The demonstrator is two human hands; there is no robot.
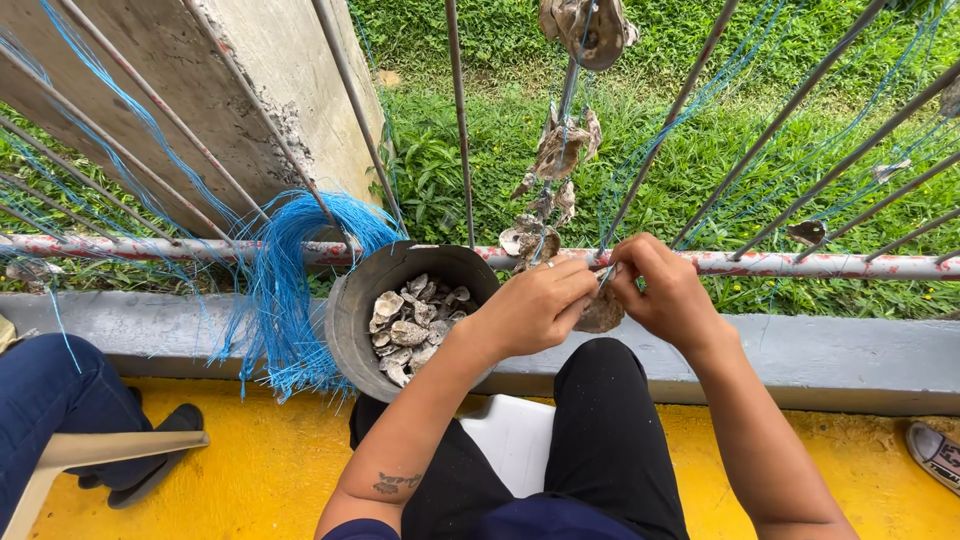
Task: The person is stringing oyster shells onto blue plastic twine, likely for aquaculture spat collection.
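While both hands meet at the railing, I note the left hand (535,305) curled shut around an oyster shell (602,315), which peeks out grey-brown below the fingers, and the right hand (665,290) pinched closed on a thin blue cord (606,272) at the point where the two hands touch. The shell sits just in front of the painted horizontal rail (800,264), above my black-trousered lap. Judgement: the shell looks rigid, rough and light, with thin edges that could chip or cut, so a hold across the thick body seems safer than the rim; the cord looks limp and slick, best pinched close to the shell. Above the hands, a string of shells (556,160) hangs on the same kind of cord among slanted metal rods. Left of the hands, a dark bucket (352,320) leans on the grey kerb, holding more loose shells. A bundle of blue cords (285,290) drapes over the rail beside it. Another person's leg in blue (45,400) shows at far left.
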